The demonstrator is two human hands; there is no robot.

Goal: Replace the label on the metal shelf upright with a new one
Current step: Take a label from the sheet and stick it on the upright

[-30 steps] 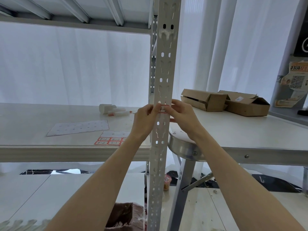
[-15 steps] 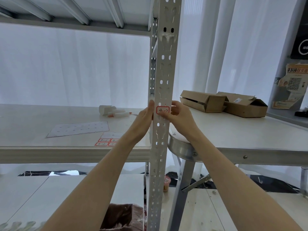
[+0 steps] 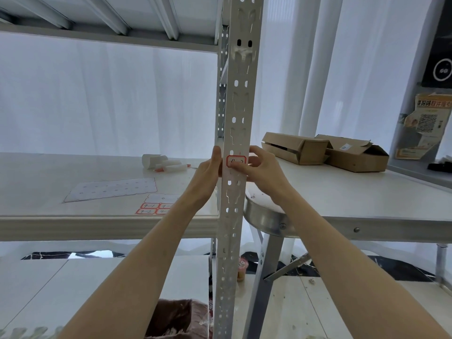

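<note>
The perforated grey metal shelf upright (image 3: 230, 241) rises through the middle of the view. A red-bordered white label (image 3: 236, 161) with handwritten figures is stuck on its front face. My left hand (image 3: 208, 170) holds the upright's left edge beside the label, thumb upward, with its fingers hidden behind the metal. My right hand (image 3: 265, 171) grips the right edge. Its thumb lies across the face just under the label, and its fingers curl round the side.
On the shelf board (image 3: 73, 226) lie a sheet of red-bordered labels (image 3: 152, 208), a blank backing sheet (image 3: 110, 189) and white rolls (image 3: 162, 163). Two cardboard boxes (image 3: 297, 148) sit on the folding table (image 3: 367, 206) at the right. A brown bag (image 3: 176, 319) stands below.
Both hands covered the label a second ago. They have since slid apart to the upright's edges, so the label now shows on the face. The view has tilted up slightly.
</note>
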